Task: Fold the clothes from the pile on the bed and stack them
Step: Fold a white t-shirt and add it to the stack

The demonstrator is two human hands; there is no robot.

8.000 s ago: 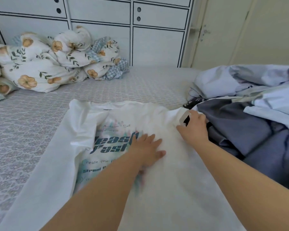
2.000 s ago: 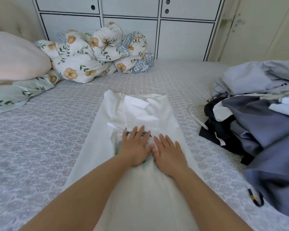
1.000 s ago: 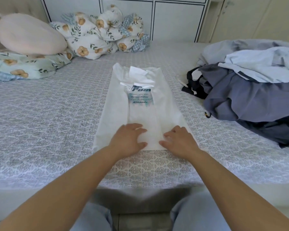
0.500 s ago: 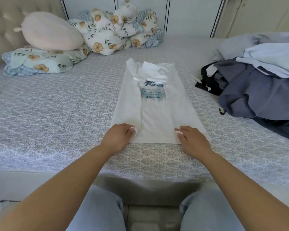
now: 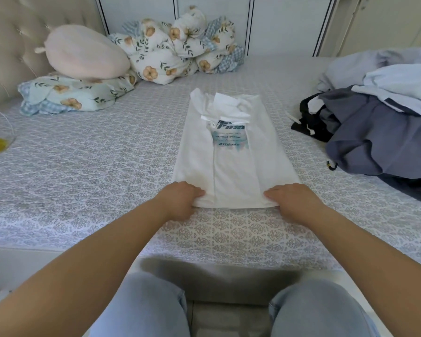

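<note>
A white T-shirt (image 5: 231,164) with a blue-green print lies on the bed as a long narrow strip, both sides folded in. My left hand (image 5: 181,199) pinches its near left corner, fingers curled over the hem. My right hand (image 5: 292,201) grips the near right corner the same way. The pile of clothes (image 5: 379,127), grey-blue, pale blue and black, sits at the right of the bed.
The patterned bedsheet (image 5: 95,171) spreads to the left. Floral bedding (image 5: 180,49), a pink pillow (image 5: 83,53) and a floral pillow (image 5: 71,94) lie at the back left by the padded headboard. White cabinets stand behind. My knees are at the bed's front edge.
The shirt's sides were folded in to make a strip. My hands slid down from its middle to the near hem and closed on its two corners.
</note>
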